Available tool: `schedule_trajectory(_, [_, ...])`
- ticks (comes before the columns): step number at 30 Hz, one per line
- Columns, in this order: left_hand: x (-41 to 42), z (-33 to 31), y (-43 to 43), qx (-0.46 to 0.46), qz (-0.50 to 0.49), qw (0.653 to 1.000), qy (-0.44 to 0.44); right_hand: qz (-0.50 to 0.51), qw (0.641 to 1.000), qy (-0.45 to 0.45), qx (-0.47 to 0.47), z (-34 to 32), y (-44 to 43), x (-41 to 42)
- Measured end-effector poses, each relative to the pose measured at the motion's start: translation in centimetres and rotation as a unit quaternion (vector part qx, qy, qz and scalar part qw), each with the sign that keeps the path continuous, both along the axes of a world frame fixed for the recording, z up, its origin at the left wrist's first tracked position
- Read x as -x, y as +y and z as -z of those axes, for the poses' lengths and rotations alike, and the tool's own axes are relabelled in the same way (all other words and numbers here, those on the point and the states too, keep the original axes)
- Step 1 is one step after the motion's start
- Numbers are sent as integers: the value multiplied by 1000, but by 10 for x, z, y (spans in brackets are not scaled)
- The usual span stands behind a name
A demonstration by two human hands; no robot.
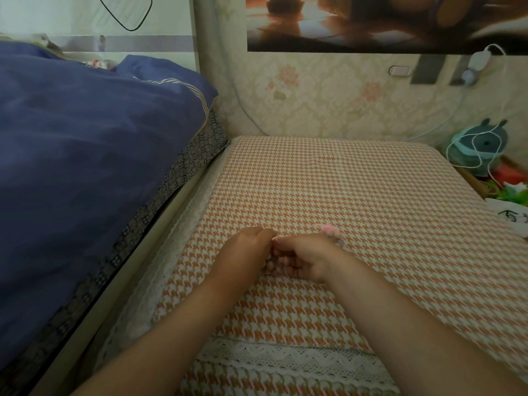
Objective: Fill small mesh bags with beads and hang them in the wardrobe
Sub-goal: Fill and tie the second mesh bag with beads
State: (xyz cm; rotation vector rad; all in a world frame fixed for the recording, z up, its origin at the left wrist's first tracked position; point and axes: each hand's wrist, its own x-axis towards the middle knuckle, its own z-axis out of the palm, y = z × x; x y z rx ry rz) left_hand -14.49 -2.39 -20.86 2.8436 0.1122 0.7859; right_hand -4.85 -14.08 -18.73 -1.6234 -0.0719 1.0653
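Both my hands meet over an orange-and-white houndstooth cushion [357, 195]. My left hand [243, 252] and my right hand [305, 258] are closed together on a small sheer mesh bag [271, 265] with pale beads showing through it between the fingers. The bag's top is pinched between both sets of fingertips and most of it is hidden by my hands. Just beyond my right hand lies a second small pink bag of beads [331, 232] on the cushion, partly hidden behind my hand.
A blue duvet [85, 144] is piled on the bed to the left, above the cushion's edge. A floral-papered wall [328, 101] closes the back. At the right edge sit a teal plush toy [483, 141], white cables and a basket of colourful items [503, 184].
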Motion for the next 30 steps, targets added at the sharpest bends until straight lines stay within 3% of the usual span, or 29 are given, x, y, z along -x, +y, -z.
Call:
schedule_trajectory(6, [-1,2,4,0,37,999,12,-18,998,-45,27,0,-5,-3])
schedule_trajectory(11, [-1,3,6,60,24,998,17,-33,985,-170,18,-3,-10,-5])
schedule_trajectory(13, [-2,2,9,87,15,996,26,-72,961,-266,24,-4,-12,-5])
schedule_trajectory(16, [-1,-5,12,146,13,988,52,-143,898,-414,48,-3,-13,-6])
schedule_trajectory(19, [2,-7,16,185,15,979,83,-184,860,-475,41,-1,-14,-6])
schedule_trajectory(22, [4,-5,19,240,17,967,86,-198,857,-474,31,1,-15,-8])
schedule_trajectory(26, [8,-2,21,313,4,947,69,-192,902,-385,-15,3,-15,-10])
schedule_trajectory(30, [10,-5,20,321,1,945,60,-182,928,-323,-46,5,-14,-11])
